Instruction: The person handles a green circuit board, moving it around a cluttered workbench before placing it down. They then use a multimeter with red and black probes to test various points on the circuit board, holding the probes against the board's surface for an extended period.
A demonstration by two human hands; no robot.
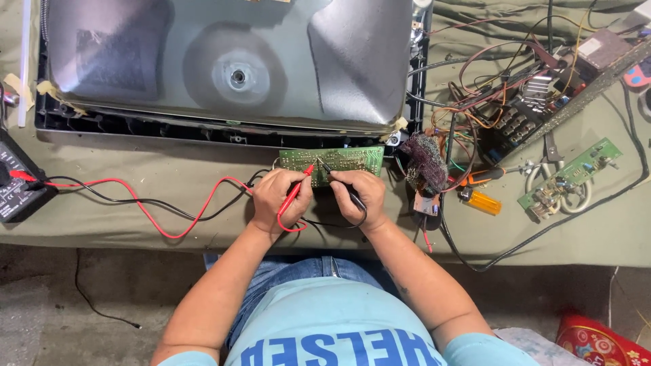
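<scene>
The left hand (277,198) is closed around a slim red plastic meter probe (296,192), and the right hand (354,196) is closed around a matching black probe (341,183); both tips slant up toward twelve o'clock and meet the small green rectangular circuit board (332,162), which lies just beyond the knuckles at the near edge of a big grey picture tube in its black frame (230,68). The two tips sit very near each other among tightly packed solder points, so a small slip of either wrist could likely bridge neighbouring joints or skid off the spot. The red lead wire (152,218) loops away toward nine o'clock to a black meter (17,186) at the table's edge; a tug on that slack could drag the probe. The work surface is an olive-drab cloth-covered bench (597,230), crowded at two o'clock with tangled coloured wires (488,88), a second green board (569,175) and an orange lighter (483,202). Below the bench the floor looks like bare grey concrete (68,305).
</scene>
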